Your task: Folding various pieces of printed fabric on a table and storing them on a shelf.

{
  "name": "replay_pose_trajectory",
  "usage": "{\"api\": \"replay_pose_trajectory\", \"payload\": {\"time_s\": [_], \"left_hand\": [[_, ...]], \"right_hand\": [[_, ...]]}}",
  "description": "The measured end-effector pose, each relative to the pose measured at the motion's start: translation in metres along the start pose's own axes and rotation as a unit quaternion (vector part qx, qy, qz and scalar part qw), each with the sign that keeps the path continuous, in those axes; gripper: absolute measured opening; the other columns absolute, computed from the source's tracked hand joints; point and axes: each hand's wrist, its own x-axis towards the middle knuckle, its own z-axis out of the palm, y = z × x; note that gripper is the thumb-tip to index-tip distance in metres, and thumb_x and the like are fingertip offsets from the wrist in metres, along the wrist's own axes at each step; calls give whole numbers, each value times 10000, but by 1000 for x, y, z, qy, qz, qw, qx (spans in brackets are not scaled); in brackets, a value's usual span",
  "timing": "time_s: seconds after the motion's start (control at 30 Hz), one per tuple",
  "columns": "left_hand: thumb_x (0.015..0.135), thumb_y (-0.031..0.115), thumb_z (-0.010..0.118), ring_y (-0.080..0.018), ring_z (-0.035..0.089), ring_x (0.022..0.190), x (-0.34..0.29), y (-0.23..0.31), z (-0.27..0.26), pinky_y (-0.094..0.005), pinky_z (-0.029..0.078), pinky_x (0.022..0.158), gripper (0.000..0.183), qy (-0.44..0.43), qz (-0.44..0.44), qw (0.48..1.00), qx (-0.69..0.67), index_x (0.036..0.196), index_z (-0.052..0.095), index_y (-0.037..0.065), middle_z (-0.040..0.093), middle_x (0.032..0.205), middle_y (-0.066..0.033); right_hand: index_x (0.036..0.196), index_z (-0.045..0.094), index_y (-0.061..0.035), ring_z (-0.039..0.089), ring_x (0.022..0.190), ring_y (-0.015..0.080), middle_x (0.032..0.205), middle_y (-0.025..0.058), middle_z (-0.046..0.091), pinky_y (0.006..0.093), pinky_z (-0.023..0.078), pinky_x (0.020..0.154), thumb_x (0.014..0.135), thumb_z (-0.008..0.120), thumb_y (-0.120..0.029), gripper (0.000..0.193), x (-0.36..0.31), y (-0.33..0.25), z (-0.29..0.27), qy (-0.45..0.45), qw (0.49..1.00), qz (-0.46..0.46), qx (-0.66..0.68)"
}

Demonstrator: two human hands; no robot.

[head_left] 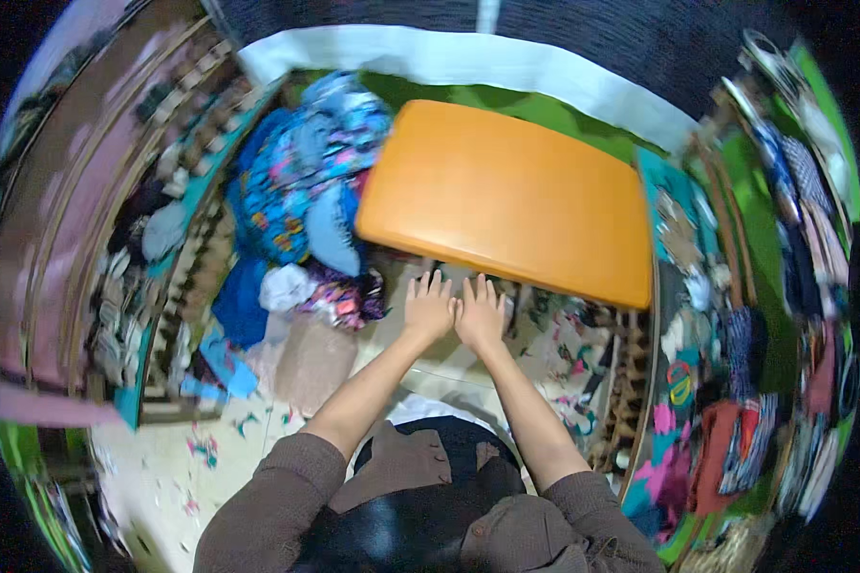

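My left hand point(430, 307) and my right hand point(481, 310) are side by side in front of me, their thumb sides touching or nearly so. Both are held with fingers stretched out and nothing in them. Just beyond the fingertips is the near edge of an orange table top point(511, 196) with rounded corners. Whether the fingers touch that edge I cannot tell. Left of the table rises a heap of blue patterned cloth point(296, 172). A white bundle point(287, 286) and a crumpled multicoloured cloth point(346, 298) lie nearer to my left hand.
A beige, bag-like bundle point(315, 363) rests on the floor left of my forearm. Wooden racks point(186, 286) filled with cloth pieces flank me. At right, a green and yellow looped thing point(678, 384) lies among fabrics. Scraps point(201, 449) litter the pale floor.
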Motion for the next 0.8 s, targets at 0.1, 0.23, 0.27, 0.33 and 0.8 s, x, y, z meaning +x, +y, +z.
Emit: {"api": "replay_pose_trajectory", "payload": {"time_s": [0.1,0.23,0.27,0.33,0.8], "left_hand": [[866,328,382,-286,315,1253,-55,-58,-8,-492,197,1024,454,3,-98,995,10,1247,452,90,380,1328,-136],[852,323,410,-285,329,1238,-106,-138,-44,-497,184,1025,463,9,-177,984,27,1243,452,77,386,1322,-144],[847,315,422,-286,333,1234,-128,-140,-38,-502,187,1021,463,2,-207,978,34,1241,451,74,391,1316,-149],[837,304,446,-284,330,1234,-156,-153,-30,-517,189,1014,465,36,-239,970,17,1242,446,73,400,1303,-158],[785,358,521,-320,292,1250,-152,-228,-43,-522,180,1023,627,3,-367,930,3,1335,309,145,321,1363,-118]], "right_hand": [[1298,365,-87,305,1251,321,1353,184,319,510,238,1005,844,439,-319,515,-6,-66,25,-29,992,-116,34],[1286,372,-92,332,1228,323,1336,177,344,509,265,986,817,481,-305,527,-2,-164,44,-49,973,-221,49],[1298,368,-87,313,1243,308,1361,167,313,525,243,990,820,460,-266,519,-16,-173,51,-76,964,-244,70],[1296,350,-93,337,1221,321,1339,168,339,503,263,981,822,474,-292,529,-32,-193,56,-48,953,-294,61],[1336,243,-90,369,1192,359,1308,210,362,461,307,972,783,540,-375,689,52,-246,87,-217,920,-322,60]]}}
